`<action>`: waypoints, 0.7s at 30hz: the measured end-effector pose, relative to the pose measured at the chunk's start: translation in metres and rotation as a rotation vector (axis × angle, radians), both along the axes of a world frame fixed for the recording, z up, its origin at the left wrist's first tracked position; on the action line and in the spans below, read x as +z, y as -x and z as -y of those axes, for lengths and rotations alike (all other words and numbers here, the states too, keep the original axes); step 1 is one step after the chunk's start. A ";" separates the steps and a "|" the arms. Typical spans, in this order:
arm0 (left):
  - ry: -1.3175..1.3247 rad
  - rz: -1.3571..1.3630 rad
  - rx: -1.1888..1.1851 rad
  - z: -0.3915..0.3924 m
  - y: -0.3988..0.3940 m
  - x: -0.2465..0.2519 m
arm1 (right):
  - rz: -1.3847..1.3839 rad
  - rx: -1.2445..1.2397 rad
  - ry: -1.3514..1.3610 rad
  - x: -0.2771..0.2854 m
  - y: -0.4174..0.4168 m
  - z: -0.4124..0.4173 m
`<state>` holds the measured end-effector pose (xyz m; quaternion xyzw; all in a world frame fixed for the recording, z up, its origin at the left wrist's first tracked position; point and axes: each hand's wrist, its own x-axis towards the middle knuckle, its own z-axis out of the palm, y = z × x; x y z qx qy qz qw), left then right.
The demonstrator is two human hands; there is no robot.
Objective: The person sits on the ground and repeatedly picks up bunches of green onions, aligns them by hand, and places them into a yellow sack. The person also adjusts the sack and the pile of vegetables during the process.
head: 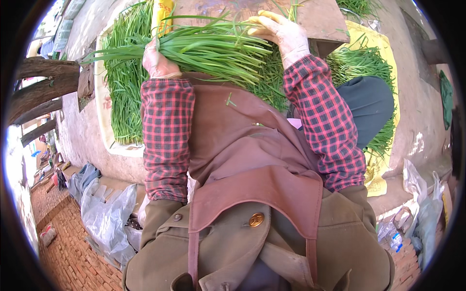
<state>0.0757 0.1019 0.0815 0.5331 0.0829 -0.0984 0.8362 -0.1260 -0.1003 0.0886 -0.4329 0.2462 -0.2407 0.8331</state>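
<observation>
A thick bunch of long green leafy stalks, like garlic chives (218, 51), lies crosswise in front of me. My left hand (158, 62) grips it near its leafy end, where a band seems to wrap it. The pale cut ends point right, towards my right hand (280, 32), which is raised beside them with its fingers apart. A thin glove seems to cover each hand. Behind my left hand a yellow printed packet or roll (162, 18) stands at the edge of a low wooden table (316, 18).
More stalks (125, 91) lie on a pale sheet at left, others (364, 65) on a yellow sheet (393, 72) at right. Loose trimmings (269, 87) lie below the table. My bent knee (367, 105) is at right. Plastic bags (107, 218) and wooden posts (47, 87) are at left.
</observation>
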 end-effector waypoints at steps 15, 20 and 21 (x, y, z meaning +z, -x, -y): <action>0.069 0.011 0.030 0.000 0.004 -0.001 | -0.806 0.231 1.102 0.000 0.006 -0.030; 0.019 0.074 0.024 -0.005 -0.001 0.010 | -1.000 0.286 1.207 -0.020 0.002 -0.023; 0.018 0.068 0.013 -0.016 -0.010 0.013 | -1.072 0.283 1.207 -0.027 0.010 -0.016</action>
